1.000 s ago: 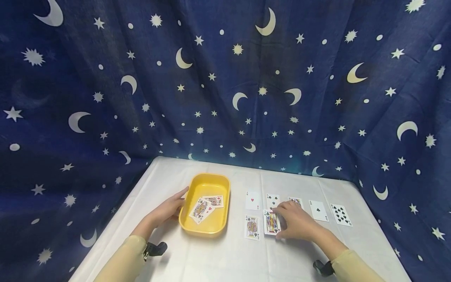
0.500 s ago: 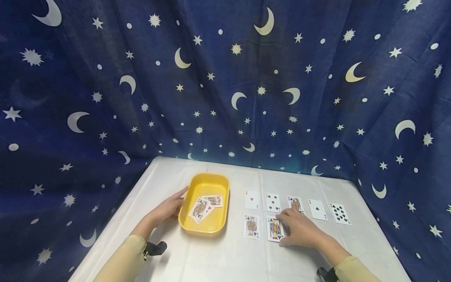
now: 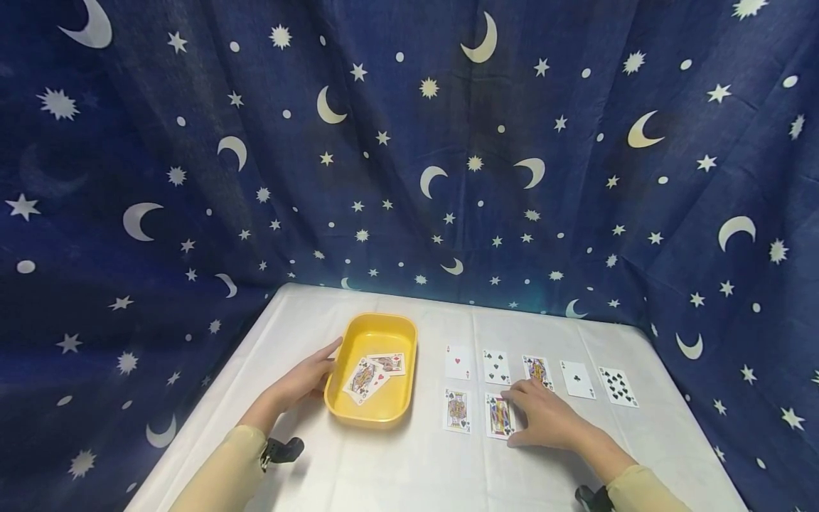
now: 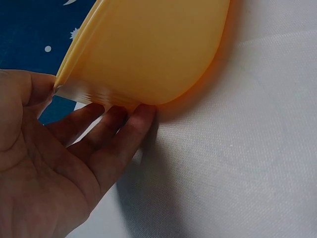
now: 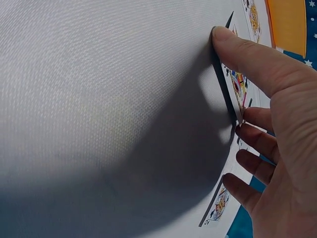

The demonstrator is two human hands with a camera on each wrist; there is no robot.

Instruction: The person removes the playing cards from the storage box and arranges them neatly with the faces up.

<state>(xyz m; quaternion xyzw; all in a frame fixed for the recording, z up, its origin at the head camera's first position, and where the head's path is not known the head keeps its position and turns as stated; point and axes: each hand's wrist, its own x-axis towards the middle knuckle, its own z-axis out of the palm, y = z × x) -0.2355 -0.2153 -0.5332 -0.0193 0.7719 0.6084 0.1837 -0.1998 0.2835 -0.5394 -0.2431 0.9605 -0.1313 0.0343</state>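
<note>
In the head view my left hand (image 3: 310, 373) is at the left side of a yellow plastic tray (image 3: 377, 341). The left wrist view shows its thumb up by the rim and its fingers (image 4: 143, 111) against the lower outer wall. My right hand (image 3: 547, 416) holds a jack playing card (image 3: 499, 416) by its right edge, face up at the table, to the right of a king of spades (image 3: 457, 411). In the right wrist view the thumb (image 5: 225, 37) and a finger sit at two corners of the jack, which is seen nearly edge-on.
Above the jack runs a row of face-up cards: an ace of hearts (image 3: 458, 361), a spade card (image 3: 496, 366), a face card (image 3: 536, 368), an ace of clubs (image 3: 578, 379) and another spade card (image 3: 618, 386). Several cards (image 3: 365, 380) overlap inside the tray.
The right hand has moved the jack slightly right and toward the table's front, out from over the spade card above it. In the last half second little differs; the left hand stays put.
</note>
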